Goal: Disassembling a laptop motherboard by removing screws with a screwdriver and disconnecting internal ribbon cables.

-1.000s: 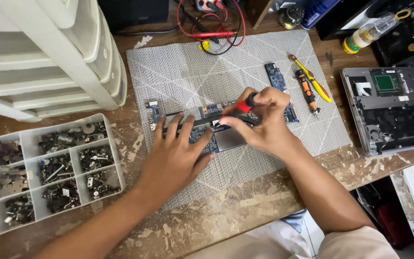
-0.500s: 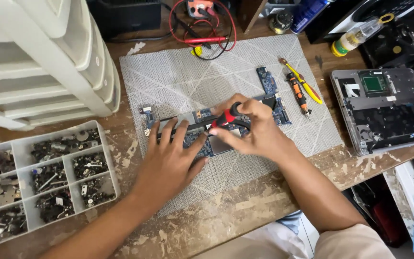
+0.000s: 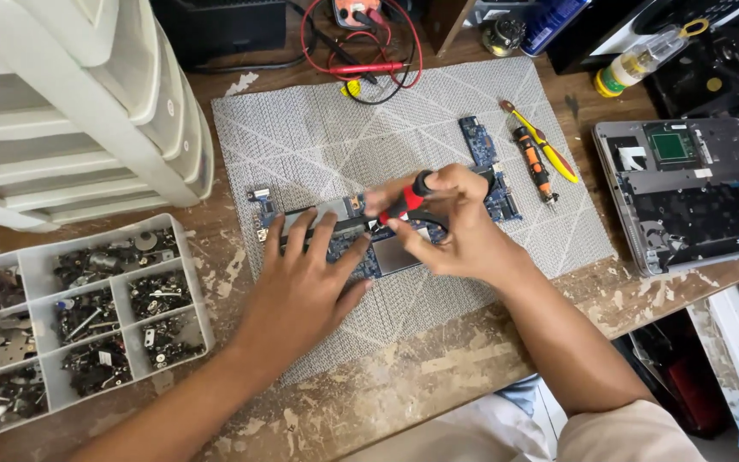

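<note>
On the grey mat (image 3: 344, 128) in the middle of the counter (image 3: 438, 376), a blue circuit board (image 3: 348, 229) is pressed flat by the left hand (image 3: 301, 278), fingers spread open. A red-and-black screwdriver (image 3: 408, 201) is gripped in the closed right hand (image 3: 451, 227), just right of it. The screwdriver's tip and much of the board are hidden beneath the hands.

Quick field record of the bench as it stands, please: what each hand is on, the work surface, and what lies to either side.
left hand: flat on the circuit board, fingers spread
right hand: gripping a red-and-black screwdriver, tip down at the board
surface: grey patterned mat on a worn wooden table
left side: clear parts organizer with small metal parts
right side: opened laptop base; orange screwdriver; yellow tool
</note>
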